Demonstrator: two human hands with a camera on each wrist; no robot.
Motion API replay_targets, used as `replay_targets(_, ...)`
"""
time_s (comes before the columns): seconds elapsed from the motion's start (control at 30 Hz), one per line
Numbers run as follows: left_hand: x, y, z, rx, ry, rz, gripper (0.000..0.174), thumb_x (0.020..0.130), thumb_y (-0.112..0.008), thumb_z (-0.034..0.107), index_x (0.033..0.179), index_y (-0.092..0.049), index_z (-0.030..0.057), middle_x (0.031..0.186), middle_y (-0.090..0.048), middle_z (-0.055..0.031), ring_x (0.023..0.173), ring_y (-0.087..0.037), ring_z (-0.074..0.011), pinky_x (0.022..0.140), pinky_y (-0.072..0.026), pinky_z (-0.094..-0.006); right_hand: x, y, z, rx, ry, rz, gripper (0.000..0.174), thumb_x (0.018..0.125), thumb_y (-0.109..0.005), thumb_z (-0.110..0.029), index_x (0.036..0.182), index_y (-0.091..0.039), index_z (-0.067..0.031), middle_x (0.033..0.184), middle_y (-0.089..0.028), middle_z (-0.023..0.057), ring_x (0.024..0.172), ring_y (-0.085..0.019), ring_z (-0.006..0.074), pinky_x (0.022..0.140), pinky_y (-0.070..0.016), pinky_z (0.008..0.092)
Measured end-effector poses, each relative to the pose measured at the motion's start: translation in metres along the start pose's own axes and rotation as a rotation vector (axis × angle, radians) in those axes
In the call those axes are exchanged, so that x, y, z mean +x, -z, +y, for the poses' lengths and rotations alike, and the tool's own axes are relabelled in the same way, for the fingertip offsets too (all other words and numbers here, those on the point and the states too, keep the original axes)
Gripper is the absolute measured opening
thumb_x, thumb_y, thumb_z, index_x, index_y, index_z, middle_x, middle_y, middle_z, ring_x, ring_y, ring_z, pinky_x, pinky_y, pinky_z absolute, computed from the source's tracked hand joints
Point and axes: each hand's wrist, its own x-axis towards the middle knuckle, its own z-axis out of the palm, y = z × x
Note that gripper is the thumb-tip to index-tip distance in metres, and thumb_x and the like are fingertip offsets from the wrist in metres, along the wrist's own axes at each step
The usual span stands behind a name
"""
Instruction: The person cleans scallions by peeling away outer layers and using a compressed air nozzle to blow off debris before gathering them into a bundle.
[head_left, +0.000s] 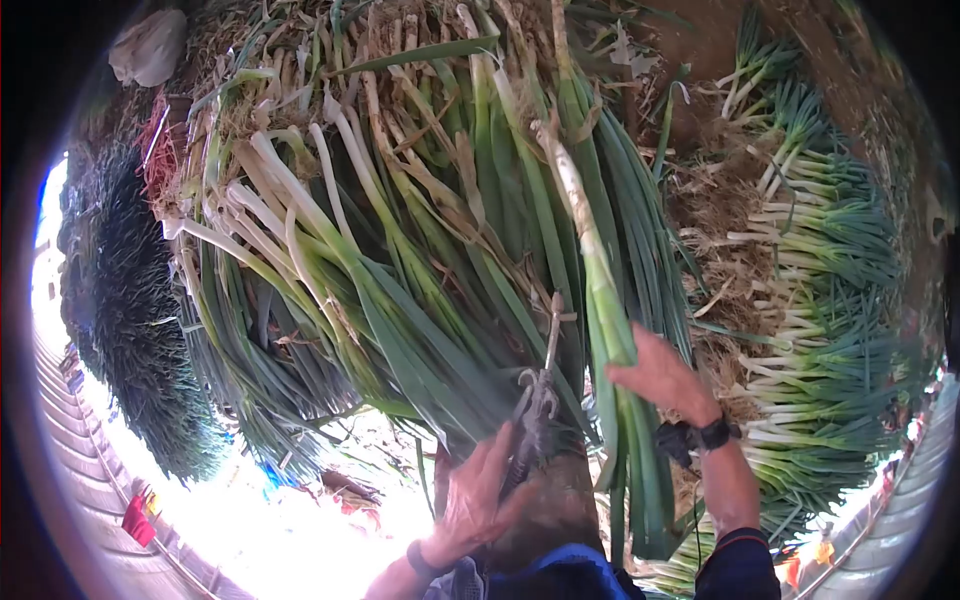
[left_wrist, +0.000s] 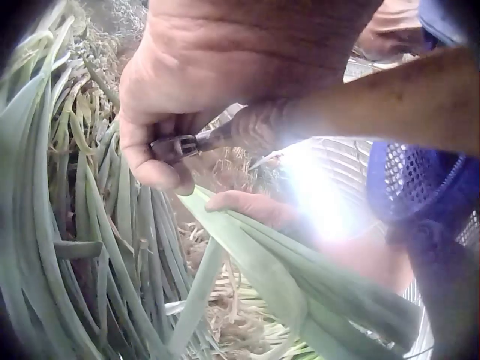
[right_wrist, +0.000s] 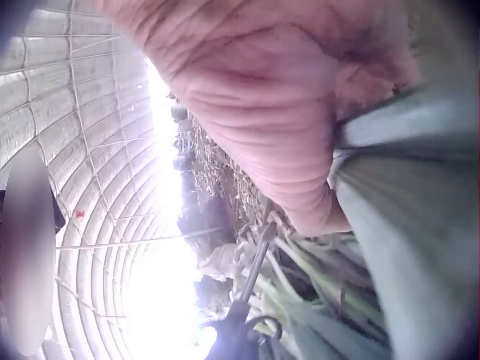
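My right hand [head_left: 665, 375] grips the green leaves of a long leek [head_left: 598, 275], its pale end pointing up and away. In the left wrist view, that hand [left_wrist: 259, 208] has its thumb across the leaves [left_wrist: 262, 262]; in the right wrist view, the hand [right_wrist: 262, 112] is closed round them [right_wrist: 412, 225]. My left hand [head_left: 480, 495] is beside a dark rod-like tool [head_left: 535, 415] with grey wrapping. In the left wrist view, the left hand's [left_wrist: 232, 60] curled fingers hold a dark tool end [left_wrist: 176, 148]. The tool's thin metal shaft [right_wrist: 256, 262] shows in the right wrist view.
A large heap of leeks [head_left: 400, 230] lies in front, roots away from me. Rows of leeks [head_left: 820, 300] lie on the right, with dry roots [head_left: 725, 220] between. A dark green pile [head_left: 130, 310] stands at the left. A ribbed wall [right_wrist: 97, 150] shows in the right wrist view.
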Motion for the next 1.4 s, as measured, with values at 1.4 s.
replay_targets(1.4,0.203,0.03,0.021,0.009,0.208,-0.037,0.059,0.092,-0.063,0.036,0.129,-0.055,-0.0082,0.107,-0.066,-0.0266,0.092,-0.067,-0.0431,0.079,-0.0499,-0.0499,-0.012,-0.055,0.04,0.456,0.018,0.018,0.058,0.091,-0.073,-0.024,0.139,-0.053,0.0007,0.107,-0.067,0.0086,0.094,-0.063,0.0159,0.085,-0.053,0.0336)
